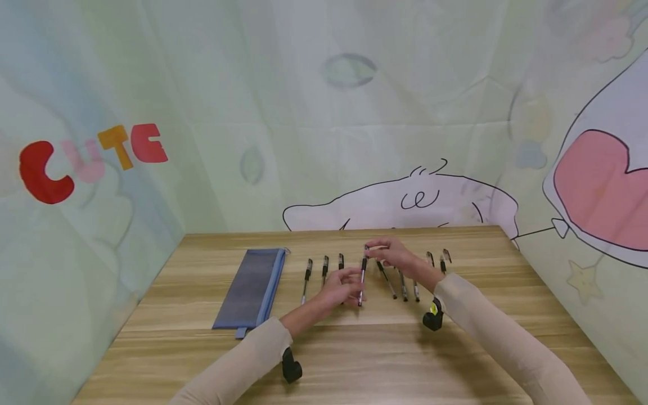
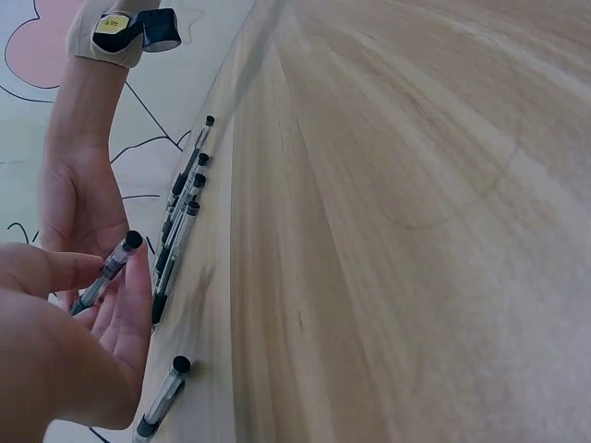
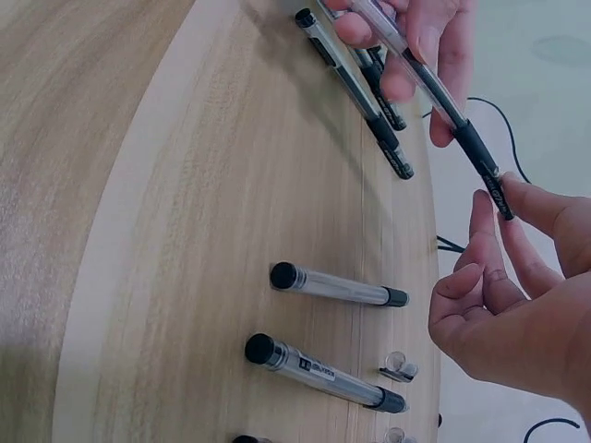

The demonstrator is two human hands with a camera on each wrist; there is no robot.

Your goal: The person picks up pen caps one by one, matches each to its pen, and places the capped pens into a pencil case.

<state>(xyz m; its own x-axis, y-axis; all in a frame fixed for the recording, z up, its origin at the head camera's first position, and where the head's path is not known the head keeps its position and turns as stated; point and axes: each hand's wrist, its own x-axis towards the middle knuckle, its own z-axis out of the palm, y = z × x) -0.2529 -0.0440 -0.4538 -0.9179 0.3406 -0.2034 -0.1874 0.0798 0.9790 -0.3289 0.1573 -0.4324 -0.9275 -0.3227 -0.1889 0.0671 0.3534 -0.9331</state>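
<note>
A clear-barrelled gel pen with a black grip is held up, tilted, above the table between both hands. The left hand pinches its lower barrel between thumb and fingers; in the left wrist view the pen's black end plug pokes out past the fingers. The right hand pinches the opposite, capped end with thumb and fingertip, as the right wrist view shows at the black clip. Several similar pens lie in a row on the table, among them one pen on the left and another pen under the right forearm.
A blue-grey zip pouch lies flat left of the pens. Small clear caps lie apart from the pens on the right. The wooden table meets printed cloth walls at its back and sides.
</note>
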